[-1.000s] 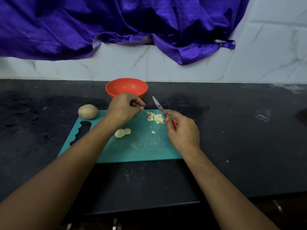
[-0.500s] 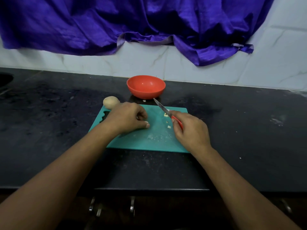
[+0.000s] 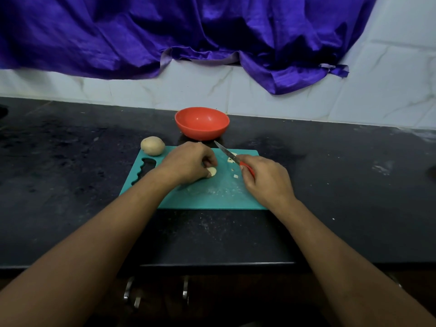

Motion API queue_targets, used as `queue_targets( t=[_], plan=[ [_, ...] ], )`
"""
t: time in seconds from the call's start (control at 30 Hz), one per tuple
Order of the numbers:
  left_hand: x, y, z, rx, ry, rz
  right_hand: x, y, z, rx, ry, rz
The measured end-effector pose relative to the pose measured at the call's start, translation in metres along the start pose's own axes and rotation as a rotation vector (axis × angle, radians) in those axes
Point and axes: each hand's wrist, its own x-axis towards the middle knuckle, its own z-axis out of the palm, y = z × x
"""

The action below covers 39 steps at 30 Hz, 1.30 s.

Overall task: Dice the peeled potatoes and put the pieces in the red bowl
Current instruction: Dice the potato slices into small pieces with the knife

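Teal board (image 3: 212,199) has lost the diced pile at its far edge; left hand (image 3: 188,165) now pinches potato slices (image 3: 212,171) mid-board, right hand (image 3: 266,180) grips the knife (image 3: 226,153): another dicing round, probably.

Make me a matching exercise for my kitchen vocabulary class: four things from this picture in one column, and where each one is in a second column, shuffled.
Things
1. red bowl
2. whole potato
3. knife
4. potato slice

Places
A. under the fingers of the left hand, on the cutting board
B. on the counter, beyond the board's far edge
C. at the board's far left corner
D. gripped in the right hand

Pairs: 1-B, 2-C, 3-D, 4-A
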Motion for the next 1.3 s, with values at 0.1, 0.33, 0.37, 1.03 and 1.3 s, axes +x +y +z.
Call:
queue_targets(
  t=[0.1, 0.33, 0.37, 1.03, 1.3],
  plan=[
    [0.006, 0.001, 0.0, -0.058, -0.018, -0.015, 0.009, 0.007, 0.002, -0.037, -0.008, 0.008],
    [0.003, 0.005, 0.003, -0.08, 0.089, -0.03, 0.011, 0.011, 0.006, -0.021, 0.018, 0.013],
    [0.002, 0.007, 0.005, -0.033, 0.148, -0.018, 0.011, 0.011, 0.006, -0.018, 0.023, 0.018],
    [0.008, 0.011, 0.017, 0.195, 0.22, 0.026, 0.011, 0.011, 0.004, -0.001, 0.027, 0.041],
    [0.012, 0.004, 0.022, 0.152, 0.25, 0.004, 0.01, 0.011, 0.004, 0.056, 0.05, 0.017]
  ],
)
